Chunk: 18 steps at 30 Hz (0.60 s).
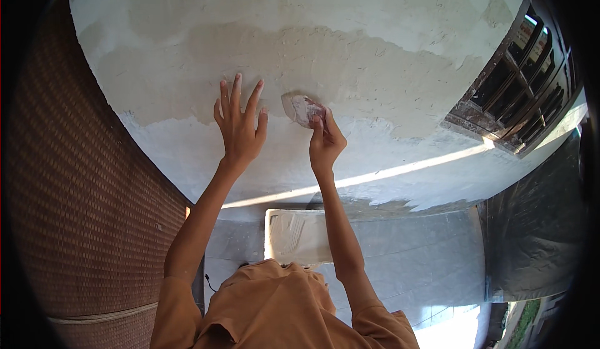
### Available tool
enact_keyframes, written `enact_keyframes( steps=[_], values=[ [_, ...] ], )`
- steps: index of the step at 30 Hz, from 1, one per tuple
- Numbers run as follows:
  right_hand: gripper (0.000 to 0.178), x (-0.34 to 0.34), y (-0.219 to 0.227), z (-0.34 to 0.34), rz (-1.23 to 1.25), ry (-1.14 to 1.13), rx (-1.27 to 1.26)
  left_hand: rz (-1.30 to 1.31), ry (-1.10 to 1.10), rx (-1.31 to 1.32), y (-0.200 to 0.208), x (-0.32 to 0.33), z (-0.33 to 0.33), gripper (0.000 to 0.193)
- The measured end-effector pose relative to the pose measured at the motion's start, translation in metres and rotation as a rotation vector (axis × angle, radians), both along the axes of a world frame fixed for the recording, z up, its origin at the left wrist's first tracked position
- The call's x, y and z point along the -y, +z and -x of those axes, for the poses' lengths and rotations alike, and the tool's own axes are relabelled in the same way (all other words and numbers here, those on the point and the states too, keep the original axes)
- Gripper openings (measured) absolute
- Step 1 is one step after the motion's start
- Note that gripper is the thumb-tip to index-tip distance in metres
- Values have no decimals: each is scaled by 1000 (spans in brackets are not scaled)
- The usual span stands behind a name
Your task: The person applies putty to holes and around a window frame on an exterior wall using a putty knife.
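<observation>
My left hand [240, 130] is raised to the wall with its fingers spread; it holds nothing, and its fingertips seem to rest on the plaster. My right hand [327, 144] grips a small flat scraper [304, 109] between thumb and fingers. The scraper is reddish-brown and coated with pale plaster, and its far edge lies against or very close to the wall. On the wall [312, 52], a broad beige, damp-looking patch of plaster runs above a whiter area [187, 146], with both hands near their border.
Below the wall stands a pale rectangular tray [267, 239] with whitish material in it, partly behind my right arm. A grey sheet [406, 243] covers the floor. Woven brown matting [87, 193] hangs at left. A dark-framed window [515, 80] and black sheeting [531, 224] are at right.
</observation>
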State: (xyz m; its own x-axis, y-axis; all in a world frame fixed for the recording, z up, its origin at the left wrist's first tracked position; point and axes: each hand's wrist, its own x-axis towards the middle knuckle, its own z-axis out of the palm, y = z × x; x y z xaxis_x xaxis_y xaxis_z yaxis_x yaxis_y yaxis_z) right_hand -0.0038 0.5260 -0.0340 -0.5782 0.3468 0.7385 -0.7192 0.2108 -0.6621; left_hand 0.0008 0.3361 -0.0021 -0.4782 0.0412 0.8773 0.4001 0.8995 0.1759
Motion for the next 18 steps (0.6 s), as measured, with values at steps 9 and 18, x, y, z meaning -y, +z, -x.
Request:
enact_keyframes(
  steps=[9,18],
  values=[
    [41,-30,15,-19,292,-28,-52,-37,26,-7,-2,8,-4,55],
    [38,-47,17,-12,457,-202,-37,-38,11,-2,-5,10,-3,54]
  ],
)
